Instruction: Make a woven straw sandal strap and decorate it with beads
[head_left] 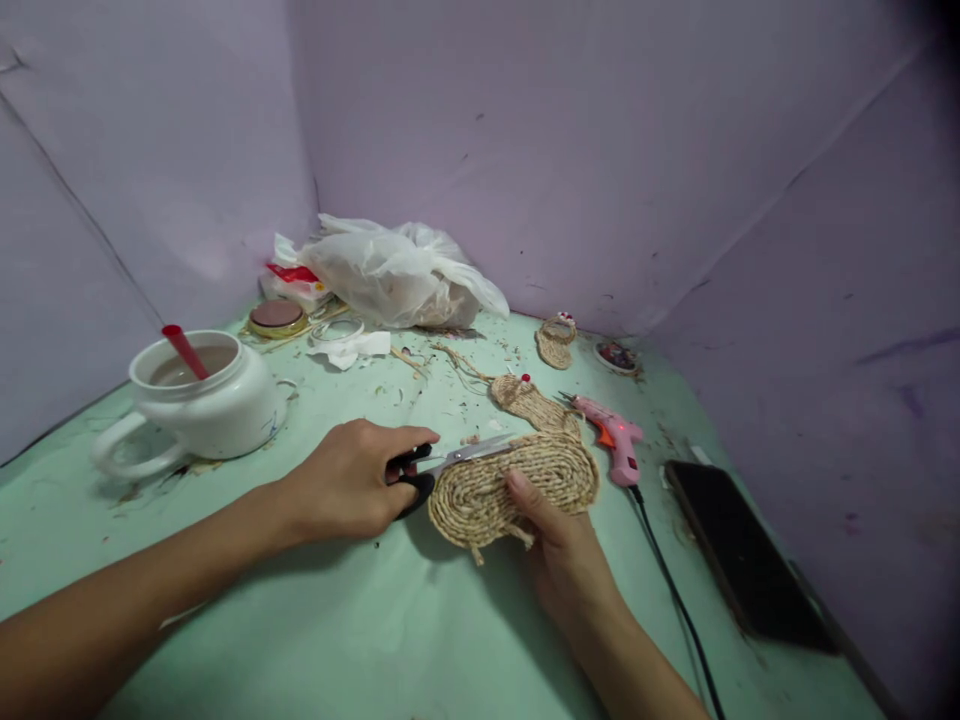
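Note:
My left hand (356,480) is closed round the black handles of a pair of scissors (469,453). The blades point right and lie along the upper edge of a coiled straw-rope sole (517,485). That sole is pinched in my right hand (559,545), its thumb on top and the other fingers hidden underneath. Short rope ends stick out from the sole's near edge. Just behind it rests a smaller woven sole (532,402) with a red bead on it. A pink glue gun (616,440) lies to the right.
On the left stands a white mug (210,395) with a red straw. A plastic bag (405,275) sits against the back wall, near a small finished slipper (555,345). At right, a dark phone (742,550) lies beside the glue gun's black cord (667,580).

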